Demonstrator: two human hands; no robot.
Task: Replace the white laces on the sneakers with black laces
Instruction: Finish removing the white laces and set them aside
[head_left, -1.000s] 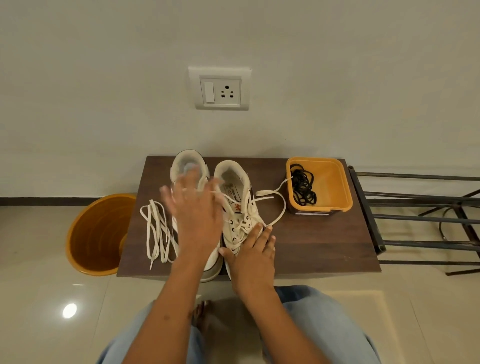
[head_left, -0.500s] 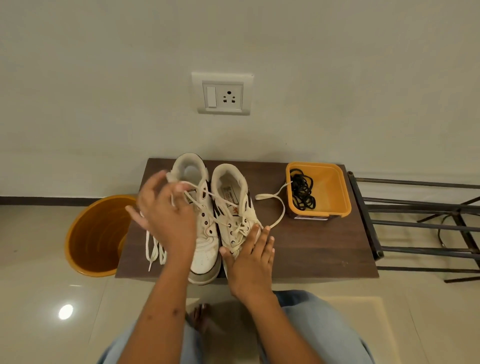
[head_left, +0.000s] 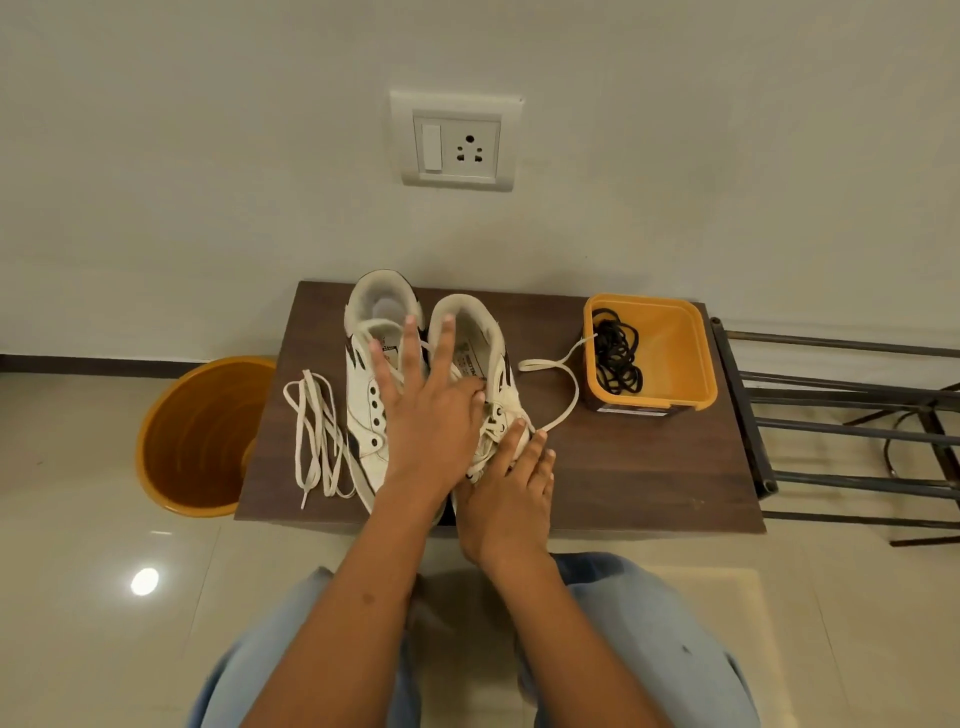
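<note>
— While both sneakers (head_left: 374, 410) stand side by side on the table (head_left: 639, 478), where are the hands?
— Left hand (head_left: 431, 421) lies flat across them, fingers spread straight; right hand (head_left: 514, 483) rests open on the right sneaker's toe.
— Laces?
— A loose white lace (head_left: 317, 431) lies left of the sneakers, black laces (head_left: 618, 358) in the orange tub (head_left: 680, 353) to their right.

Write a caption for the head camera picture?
Hands spread over white sneakers; black laces wait in a tub.

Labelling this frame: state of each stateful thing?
Left white sneaker: unlaced, eyelets bare.
Right white sneaker: laced, white lace loosened.
Loose white lace: lying on table.
Black laces: coiled in yellow tub.
Left hand: open, fingers spread.
Right hand: flat on right sneaker.
</note>
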